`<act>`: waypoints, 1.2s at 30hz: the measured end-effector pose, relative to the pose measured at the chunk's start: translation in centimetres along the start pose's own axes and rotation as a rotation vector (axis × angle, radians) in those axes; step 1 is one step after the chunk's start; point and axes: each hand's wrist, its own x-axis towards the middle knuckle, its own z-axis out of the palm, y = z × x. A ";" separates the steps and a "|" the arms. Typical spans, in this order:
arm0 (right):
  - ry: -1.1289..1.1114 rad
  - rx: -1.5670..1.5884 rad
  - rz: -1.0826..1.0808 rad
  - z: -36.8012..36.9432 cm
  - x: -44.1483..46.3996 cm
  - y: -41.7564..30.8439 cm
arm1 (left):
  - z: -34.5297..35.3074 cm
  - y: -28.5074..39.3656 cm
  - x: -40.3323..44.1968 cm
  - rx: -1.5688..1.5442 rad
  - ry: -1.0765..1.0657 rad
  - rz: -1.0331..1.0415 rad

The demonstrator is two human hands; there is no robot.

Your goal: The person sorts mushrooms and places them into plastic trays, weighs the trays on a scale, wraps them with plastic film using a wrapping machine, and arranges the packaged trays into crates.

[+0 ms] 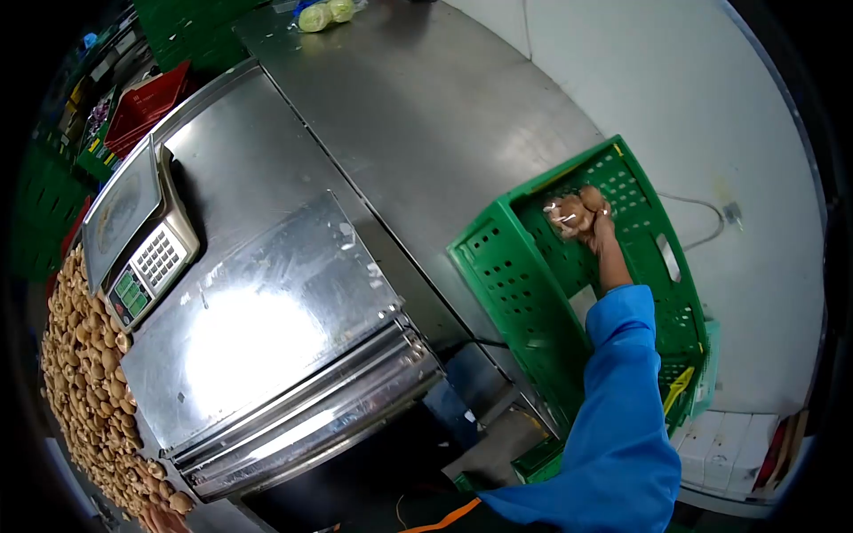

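My right hand [604, 229], in a blue sleeve, reaches into a green plastic crate [524, 275] and grips a clear-wrapped pack of brown mushrooms [570, 213] near the crate's far end. The fingers are partly hidden by the pack. At the lower left edge, part of my left hand [166, 520] shows beside a large heap of loose brown mushrooms [84, 373]. Its fingers are cut off and unclear, so whether it holds anything cannot be seen.
A digital scale [147, 258] stands between the mushroom heap and a shiny metal plate [267, 311]. Behind lies a steel table [400, 98] with wrapped pale green vegetables [325, 15]. Red crates [147, 107] are at upper left. A white wall [711, 107] borders the right.
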 end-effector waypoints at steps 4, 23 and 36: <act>-0.033 -0.193 -0.248 -0.1 10.0 5.6 | -7.8 -3.4 -0.8 0.152 0.338 -0.133; -0.425 -0.962 -0.842 16.1 -35.9 -9.9 | -31.5 -11.3 10.5 1.514 0.798 -0.069; -1.471 -0.802 -0.357 22.5 -81.8 19.6 | -57.5 -12.7 19.7 1.536 0.305 -0.482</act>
